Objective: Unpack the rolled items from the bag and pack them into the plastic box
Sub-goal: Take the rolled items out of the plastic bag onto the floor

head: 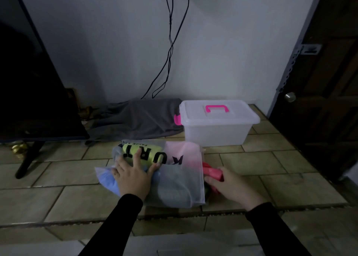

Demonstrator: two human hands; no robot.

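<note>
The left hand (133,173) presses flat, fingers spread, on the translucent bag (174,180) on the tiled floor; at its open right end the right hand (226,184) grips a red roll (212,172), judged mid-extraction; next, the plastic box (217,128) behind needs its lid (219,111) off

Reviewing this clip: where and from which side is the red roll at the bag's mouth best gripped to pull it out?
Grip the red roll around its exposed end, coming from the right, where it pokes out of the bag mouth. The right hand already curls around it there; the left hand presses the bag flat, probably so it slides out sideways.
</note>
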